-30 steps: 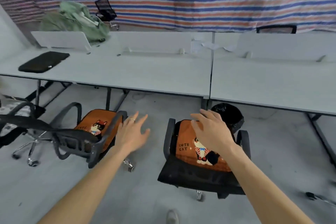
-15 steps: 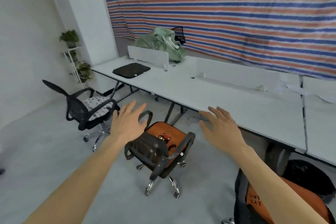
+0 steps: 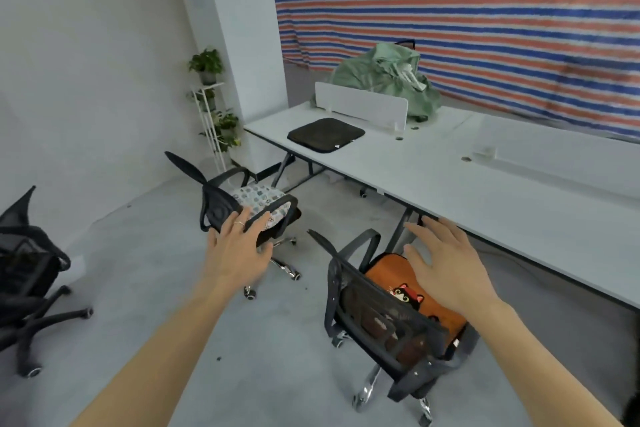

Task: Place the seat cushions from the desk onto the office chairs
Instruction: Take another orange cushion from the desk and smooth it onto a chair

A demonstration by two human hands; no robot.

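Observation:
A black seat cushion (image 3: 326, 134) lies flat near the left end of the white desk (image 3: 450, 191). An orange cat-print cushion (image 3: 420, 295) sits on the nearest office chair (image 3: 388, 326). Farther left, a patterned white cushion (image 3: 261, 199) lies on a second chair (image 3: 239, 208). A third black chair (image 3: 24, 274) stands at the far left with no cushion visible on it. My left hand (image 3: 239, 246) and my right hand (image 3: 446, 263) are both held out in the air, fingers spread, holding nothing.
A heap of green cloth (image 3: 388, 80) lies behind a low white divider (image 3: 360, 104) on the desk. A white plant rack (image 3: 211, 118) stands by the pillar at the desk's left end. Grey floor stretches between the chairs.
The view has swung further left and closer to the desk's left end. The black cushion and the far-left chair have come nearer into view. Both hands stay spread and hold nothing.

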